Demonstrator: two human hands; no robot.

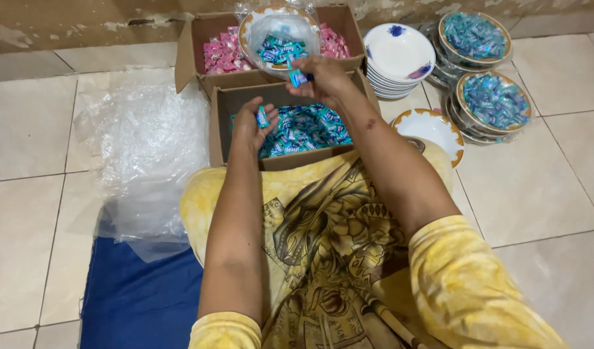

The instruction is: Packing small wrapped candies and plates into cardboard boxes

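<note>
My left hand (pixel 250 124) hovers over a cardboard box (pixel 240 101) full of blue wrapped candies (pixel 305 129) and pinches one blue candy (pixel 263 117). My right hand (pixel 323 76) is farther out, holding blue candies (pixel 297 78) just below a bag-lined bowl (pixel 279 35) that has blue candies inside. That bowl rests on a second cardboard box (pixel 200 45) filled with pink wrapped candies (pixel 222 53).
A stack of white plates (pixel 398 57) stands to the right of the boxes, an empty gold-rimmed bowl (pixel 433 126) in front of it. Wrapped bowls of blue candies (pixel 495 100) sit at the far right. Clear plastic bags (pixel 145 148) and a blue mat (pixel 138 300) lie left.
</note>
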